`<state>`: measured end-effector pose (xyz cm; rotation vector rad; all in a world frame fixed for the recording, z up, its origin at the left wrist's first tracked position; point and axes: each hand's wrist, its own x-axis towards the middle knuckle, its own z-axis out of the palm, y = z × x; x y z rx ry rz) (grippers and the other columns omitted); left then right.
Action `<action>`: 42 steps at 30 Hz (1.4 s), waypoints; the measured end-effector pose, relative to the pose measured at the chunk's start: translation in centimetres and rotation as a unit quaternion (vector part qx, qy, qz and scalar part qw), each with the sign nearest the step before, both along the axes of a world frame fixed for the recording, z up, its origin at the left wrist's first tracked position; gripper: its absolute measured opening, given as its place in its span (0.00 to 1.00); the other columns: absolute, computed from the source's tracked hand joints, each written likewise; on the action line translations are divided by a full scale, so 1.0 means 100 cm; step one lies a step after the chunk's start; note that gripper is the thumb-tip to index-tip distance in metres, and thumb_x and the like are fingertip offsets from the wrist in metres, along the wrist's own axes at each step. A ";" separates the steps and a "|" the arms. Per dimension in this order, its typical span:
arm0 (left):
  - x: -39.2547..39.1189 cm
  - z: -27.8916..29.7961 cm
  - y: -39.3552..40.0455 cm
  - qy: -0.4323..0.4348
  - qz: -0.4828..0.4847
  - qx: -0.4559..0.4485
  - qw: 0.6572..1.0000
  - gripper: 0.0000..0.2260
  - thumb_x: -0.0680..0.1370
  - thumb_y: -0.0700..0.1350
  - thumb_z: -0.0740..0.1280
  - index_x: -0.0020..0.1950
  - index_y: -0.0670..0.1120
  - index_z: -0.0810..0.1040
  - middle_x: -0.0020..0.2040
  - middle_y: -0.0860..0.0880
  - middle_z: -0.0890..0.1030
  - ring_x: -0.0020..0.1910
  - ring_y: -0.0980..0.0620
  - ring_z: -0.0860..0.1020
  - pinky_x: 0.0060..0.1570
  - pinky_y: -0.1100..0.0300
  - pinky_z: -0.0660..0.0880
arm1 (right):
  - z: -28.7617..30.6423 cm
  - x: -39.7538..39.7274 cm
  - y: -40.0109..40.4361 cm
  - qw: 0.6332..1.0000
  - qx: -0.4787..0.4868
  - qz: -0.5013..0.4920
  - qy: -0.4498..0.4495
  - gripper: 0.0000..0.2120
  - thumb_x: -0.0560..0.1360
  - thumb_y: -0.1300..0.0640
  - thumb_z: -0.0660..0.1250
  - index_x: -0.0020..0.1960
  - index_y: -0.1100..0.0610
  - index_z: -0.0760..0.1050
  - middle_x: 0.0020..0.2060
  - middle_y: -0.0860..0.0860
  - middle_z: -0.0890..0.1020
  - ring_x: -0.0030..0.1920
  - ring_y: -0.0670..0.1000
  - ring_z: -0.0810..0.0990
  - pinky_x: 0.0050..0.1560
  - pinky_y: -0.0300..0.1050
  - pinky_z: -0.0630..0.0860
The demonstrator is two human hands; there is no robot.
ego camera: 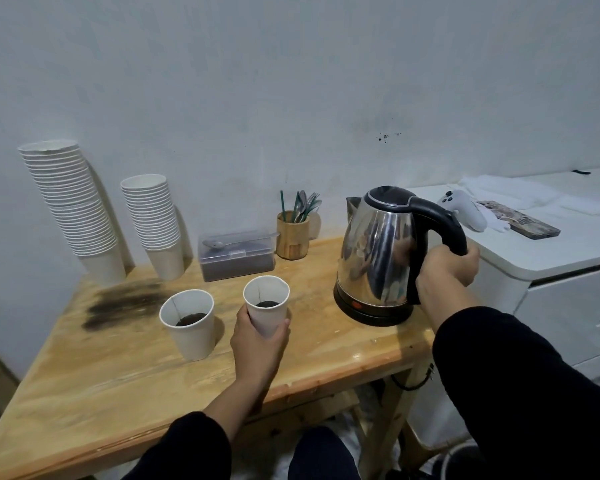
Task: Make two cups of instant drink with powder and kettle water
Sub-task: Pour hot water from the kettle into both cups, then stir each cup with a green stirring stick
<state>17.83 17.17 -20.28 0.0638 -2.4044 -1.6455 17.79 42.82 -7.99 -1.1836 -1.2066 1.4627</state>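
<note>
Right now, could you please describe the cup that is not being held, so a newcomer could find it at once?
On the wooden table, look in front of the two leaning stacks of paper cups. The cup stands alone on the tabletop, left of the one in the left hand. Both hold dark powder; only this one stands free, beside the dark scorch mark.

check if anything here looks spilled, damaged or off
One thing: a dark, scorch-like stain mars the wooden table left of the two powder-filled cups, below the cup stacks. Nothing looks spilled; the kettle sits upright on its base.
</note>
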 end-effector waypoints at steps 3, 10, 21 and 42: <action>0.000 -0.001 -0.001 0.000 -0.001 0.002 1.000 0.32 0.70 0.50 0.76 0.69 0.48 0.66 0.65 0.49 0.74 0.60 0.50 0.73 0.56 0.56 0.73 | 0.001 0.002 0.002 1.000 0.002 0.004 -0.014 0.11 0.70 0.64 0.59 0.45 0.48 0.68 0.55 0.52 0.78 0.51 0.59 0.78 0.46 0.47 0.73; 0.000 0.000 -0.002 -0.007 -0.006 0.006 1.000 0.32 0.69 0.49 0.76 0.69 0.47 0.66 0.64 0.47 0.75 0.59 0.48 0.74 0.56 0.54 0.75 | 0.015 0.009 -0.010 0.979 0.189 0.035 -0.074 0.27 0.68 0.61 0.64 0.66 0.53 0.66 0.66 0.54 0.70 0.68 0.56 0.66 0.74 0.54 0.55; -0.003 0.003 -0.006 -0.019 -0.026 -0.009 0.999 0.31 0.69 0.49 0.76 0.67 0.48 0.67 0.63 0.49 0.75 0.57 0.51 0.74 0.52 0.59 0.74 | 0.026 -0.025 -0.087 0.797 0.562 0.222 -0.005 0.12 0.71 0.67 0.61 0.53 0.63 0.76 0.58 0.59 0.74 0.59 0.54 0.73 0.54 0.38 0.69; -0.010 -0.013 -0.012 -0.003 -0.011 -0.066 0.998 0.27 0.63 0.57 0.76 0.58 0.54 0.72 0.53 0.55 0.80 0.51 0.58 0.77 0.50 0.55 0.78 | -0.009 -0.194 -0.096 0.919 0.200 0.318 -0.123 0.10 0.78 0.60 0.60 0.56 0.60 0.75 0.58 0.55 0.78 0.58 0.55 0.77 0.47 0.38 0.67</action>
